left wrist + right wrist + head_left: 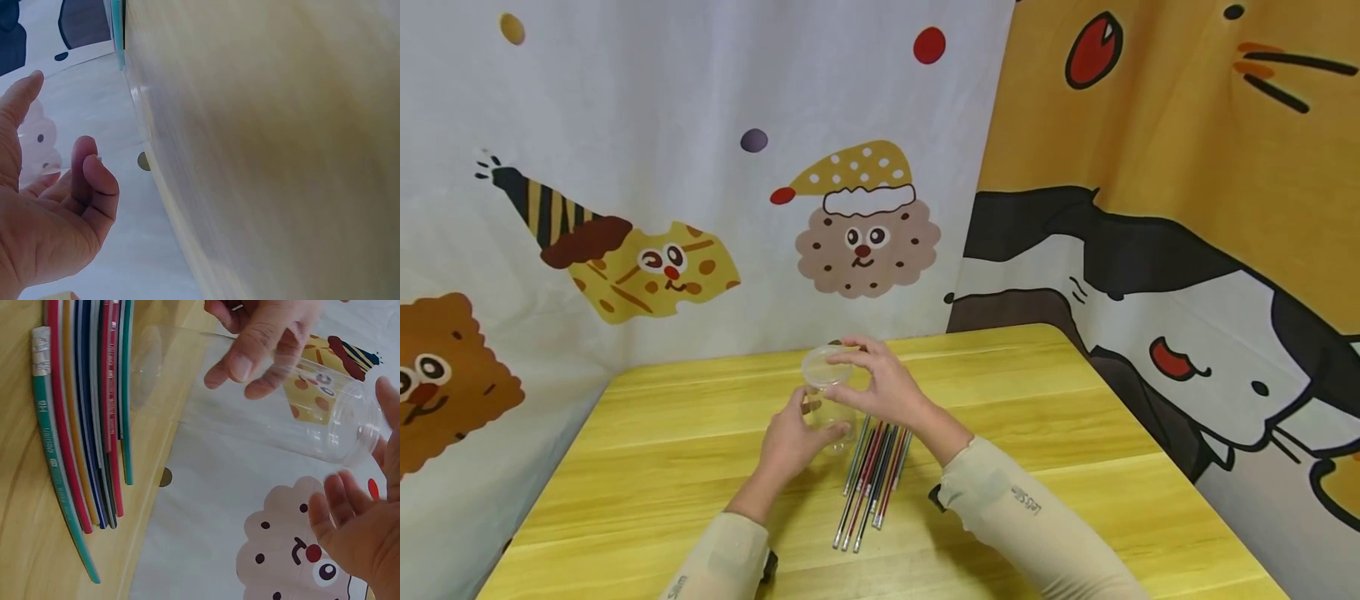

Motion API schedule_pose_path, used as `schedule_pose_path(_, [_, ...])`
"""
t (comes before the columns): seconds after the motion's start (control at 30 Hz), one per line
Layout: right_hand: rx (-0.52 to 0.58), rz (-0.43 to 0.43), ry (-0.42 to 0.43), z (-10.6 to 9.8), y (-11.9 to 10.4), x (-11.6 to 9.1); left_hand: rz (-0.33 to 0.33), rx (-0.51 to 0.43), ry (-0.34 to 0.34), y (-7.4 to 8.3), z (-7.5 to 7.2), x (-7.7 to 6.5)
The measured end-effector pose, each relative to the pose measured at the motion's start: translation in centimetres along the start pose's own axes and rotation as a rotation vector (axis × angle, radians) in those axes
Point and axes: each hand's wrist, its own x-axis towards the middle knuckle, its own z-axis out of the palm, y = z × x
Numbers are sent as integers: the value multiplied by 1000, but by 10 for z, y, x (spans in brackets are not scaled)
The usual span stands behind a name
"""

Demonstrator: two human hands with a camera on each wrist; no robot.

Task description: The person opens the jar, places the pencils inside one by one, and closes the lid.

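A clear plastic jar [837,422] stands upright above the table, held by my left hand [790,435], whose fingers and thumb reach round its side. In the right wrist view, that clear jar [294,412] spans the gap between both hands. Its round, translucent top [826,367] faces up; whether a lid sits there I cannot tell. My right hand [883,387] is at this top, its fingers spread to either side of the rim. Close by on the table lie several pencils [874,479]. Curled left fingers [94,181] show in the left wrist view.
The pencils lie in a loose bundle on the yellow wood-grain table [647,467], with eraser ends towards me. Behind the table hangs a white curtain [700,108] with cartoon prints, and an orange printed section [1150,125] is at the right.
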Motion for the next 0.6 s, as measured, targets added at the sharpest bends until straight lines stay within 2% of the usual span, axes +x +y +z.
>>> schedule_pose_path(0.17, [-45,-2,49,2,0,-1,9,-35,-5,0,1,-1])
schedule_pose_path(0.43, [-17,-5,4,0,2,-3,4,-27,-4,-1,0,0])
schedule_pose_path(0.6, [-22,21,23,2,3,-2,9,-5,-8,-2,1,1])
